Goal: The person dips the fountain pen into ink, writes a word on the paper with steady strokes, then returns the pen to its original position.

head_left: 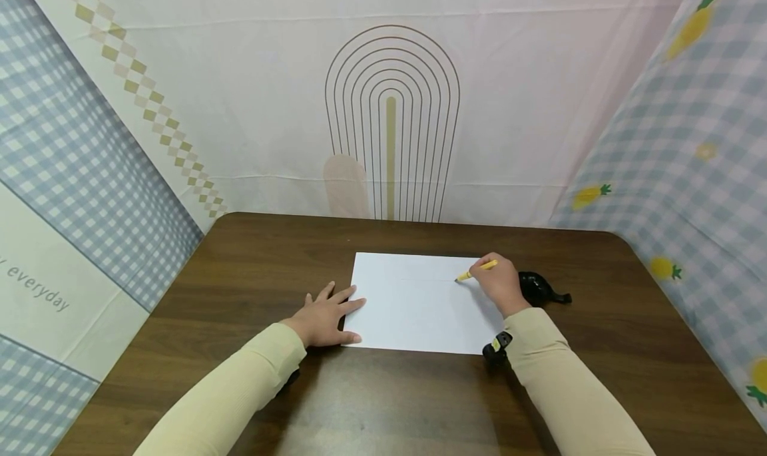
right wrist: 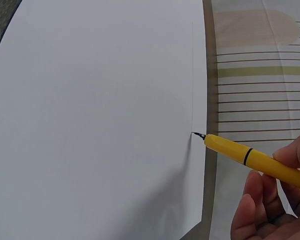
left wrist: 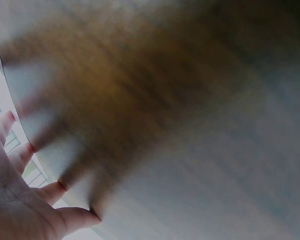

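A white sheet of paper (head_left: 413, 316) lies on the brown table. Across its left edge my left hand (head_left: 320, 321) rests with fingers spread, the fingertips on the paper. The left wrist view shows that hand's palm side (left wrist: 20, 202) and outstretched fingers at lower left. My right hand (head_left: 502, 284) pinches a yellow fountain pen (right wrist: 260, 161) between thumb and fingers, near the sheet's upper right. Its dark nib (right wrist: 198, 135) meets the paper at the end of a thin straight line (right wrist: 192, 75), which runs along the sheet's far edge.
Just right of the right hand lies a glossy black object (head_left: 537, 288) with a narrow neck. The wooden table (head_left: 263, 256) ends at a patterned cloth backdrop (head_left: 257, 110), with checked cloth on both sides. A small black device (head_left: 496, 349) sits at the right wrist.
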`<act>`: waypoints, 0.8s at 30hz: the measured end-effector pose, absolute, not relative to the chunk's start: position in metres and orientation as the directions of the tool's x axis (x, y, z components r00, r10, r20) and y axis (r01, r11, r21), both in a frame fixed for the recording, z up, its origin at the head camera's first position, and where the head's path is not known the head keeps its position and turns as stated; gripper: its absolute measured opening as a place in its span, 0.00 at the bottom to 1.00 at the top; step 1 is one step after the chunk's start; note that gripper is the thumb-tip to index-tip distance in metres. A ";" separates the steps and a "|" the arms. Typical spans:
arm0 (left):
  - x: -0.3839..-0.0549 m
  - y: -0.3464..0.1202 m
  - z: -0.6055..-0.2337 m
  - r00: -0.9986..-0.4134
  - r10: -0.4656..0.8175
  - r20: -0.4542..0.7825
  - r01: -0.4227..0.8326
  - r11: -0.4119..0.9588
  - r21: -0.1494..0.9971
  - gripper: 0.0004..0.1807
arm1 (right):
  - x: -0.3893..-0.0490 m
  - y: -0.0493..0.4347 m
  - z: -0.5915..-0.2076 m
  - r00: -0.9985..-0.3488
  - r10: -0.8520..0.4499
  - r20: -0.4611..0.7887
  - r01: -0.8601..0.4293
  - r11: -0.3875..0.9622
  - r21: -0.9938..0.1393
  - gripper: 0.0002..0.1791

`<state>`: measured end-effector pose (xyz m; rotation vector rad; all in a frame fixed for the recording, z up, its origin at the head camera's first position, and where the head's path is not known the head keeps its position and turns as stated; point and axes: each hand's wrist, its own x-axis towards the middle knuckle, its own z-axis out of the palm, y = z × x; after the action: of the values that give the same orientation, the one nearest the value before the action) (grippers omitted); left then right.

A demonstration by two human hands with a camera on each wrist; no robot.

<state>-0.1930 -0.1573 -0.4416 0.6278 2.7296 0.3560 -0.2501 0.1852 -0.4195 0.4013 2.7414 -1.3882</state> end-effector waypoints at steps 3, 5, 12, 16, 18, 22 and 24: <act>-0.193 -0.158 -0.442 -0.854 0.460 -0.245 0.381 0.872 0.308 0.40 | -0.250 0.185 -0.419 -0.964 0.209 -0.162 0.254 0.562 -0.787 0.09; -0.193 -0.158 -0.442 -0.854 0.459 -0.244 0.382 0.872 0.306 0.40 | -0.251 0.185 -0.419 -0.962 0.210 -0.172 0.263 0.559 -0.787 0.09; -0.194 -0.158 -0.443 -0.853 0.460 -0.247 0.381 0.872 0.307 0.40 | -0.251 0.185 -0.419 -0.951 0.221 -0.217 0.302 0.508 -0.806 0.12; -0.193 -0.158 -0.442 -0.852 0.463 -0.246 0.384 0.871 0.307 0.40 | -0.253 0.183 -0.418 -0.945 0.231 -0.231 0.315 0.453 -0.834 0.13; -0.194 -0.158 -0.442 -0.852 0.462 -0.245 0.385 0.871 0.304 0.40 | -0.255 0.181 -0.418 -0.946 0.233 -0.227 0.310 0.441 -0.842 0.13; -0.194 -0.157 -0.442 -0.853 0.462 -0.244 0.383 0.871 0.308 0.40 | -0.258 0.178 -0.419 -0.949 0.229 -0.217 0.298 0.423 -0.856 0.13; -0.194 -0.157 -0.443 -0.853 0.462 -0.244 0.383 0.871 0.308 0.40 | -0.259 0.176 -0.420 -0.950 0.228 -0.212 0.293 0.421 -0.859 0.13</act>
<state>-0.1941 -0.1571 -0.4425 0.6334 2.7315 0.3572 -0.2591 0.1761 -0.4200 0.4766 2.5948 -1.5882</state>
